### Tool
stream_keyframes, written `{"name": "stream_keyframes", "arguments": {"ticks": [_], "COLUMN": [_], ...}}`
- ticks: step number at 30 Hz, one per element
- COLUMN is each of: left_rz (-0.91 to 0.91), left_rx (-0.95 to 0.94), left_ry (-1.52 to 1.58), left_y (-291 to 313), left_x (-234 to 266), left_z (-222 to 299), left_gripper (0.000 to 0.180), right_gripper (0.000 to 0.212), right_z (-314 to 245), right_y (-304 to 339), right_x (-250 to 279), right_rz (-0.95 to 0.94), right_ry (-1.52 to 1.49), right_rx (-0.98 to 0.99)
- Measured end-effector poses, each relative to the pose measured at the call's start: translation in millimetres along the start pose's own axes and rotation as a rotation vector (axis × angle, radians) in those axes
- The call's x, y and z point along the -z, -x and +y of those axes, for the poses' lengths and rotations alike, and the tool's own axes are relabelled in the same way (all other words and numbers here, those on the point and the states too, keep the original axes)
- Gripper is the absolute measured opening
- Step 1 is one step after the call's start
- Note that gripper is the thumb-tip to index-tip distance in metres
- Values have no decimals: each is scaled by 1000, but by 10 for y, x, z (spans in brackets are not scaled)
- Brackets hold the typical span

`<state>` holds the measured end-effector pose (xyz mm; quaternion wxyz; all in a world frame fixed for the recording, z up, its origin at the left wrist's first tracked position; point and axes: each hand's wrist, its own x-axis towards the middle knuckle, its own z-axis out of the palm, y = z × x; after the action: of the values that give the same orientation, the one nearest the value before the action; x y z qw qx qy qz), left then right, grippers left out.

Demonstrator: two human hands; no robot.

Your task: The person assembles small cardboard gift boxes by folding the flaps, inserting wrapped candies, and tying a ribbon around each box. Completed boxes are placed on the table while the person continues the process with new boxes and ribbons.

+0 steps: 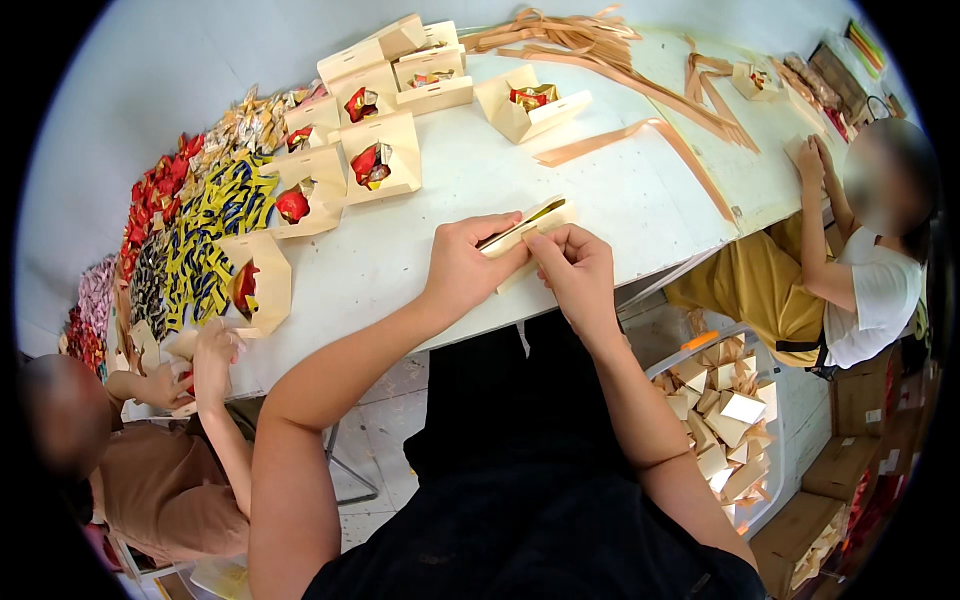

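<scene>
Between my two hands is a small cream paper box (pixel 563 214), tilted over the table's near edge. A narrow gap along its top shows something dark and golden inside. My left hand (pixel 468 262) grips the box's left side, thumb and fingers closed round it. With thumb and forefinger pinched, my right hand (pixel 575 268) holds its near right edge. Beyond it stands an open cream box (pixel 533 103) with red and gold wrapped sweets. A flat tan ribbon (pixel 600 142) lies to the right of that box.
More open filled boxes (pixel 384 160) stand at the left, beside heaps of yellow and blue wrapped sweets (pixel 205 235). Tan ribbons (pixel 560 32) lie at the back. A co-worker (pixel 170 470) sits left, another (pixel 860 280) right. Below right, a plastic bin (pixel 775 480) holds ribboned boxes.
</scene>
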<state>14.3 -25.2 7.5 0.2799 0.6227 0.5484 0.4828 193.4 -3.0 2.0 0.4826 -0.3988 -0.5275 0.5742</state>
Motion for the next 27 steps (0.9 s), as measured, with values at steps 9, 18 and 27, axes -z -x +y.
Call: {"name": "stream_keyframes", "arguments": {"ticks": [9, 18, 27], "left_rz": [-83, 18, 499], "left_rx": [-53, 88, 5], "left_ry": [164, 164, 510], "left_y": [-88, -36, -564], "left_x": [77, -452, 161], "left_z": [-7, 241, 339], "left_gripper": [19, 19, 27], "right_gripper": [23, 49, 39], "right_z": [-151, -518, -430], "right_y": [-64, 37, -71], "right_x": [152, 460, 663], "right_rz": [-145, -2, 21], "right_ry": [-24, 671, 563], "right_rx": [-78, -8, -79]}}
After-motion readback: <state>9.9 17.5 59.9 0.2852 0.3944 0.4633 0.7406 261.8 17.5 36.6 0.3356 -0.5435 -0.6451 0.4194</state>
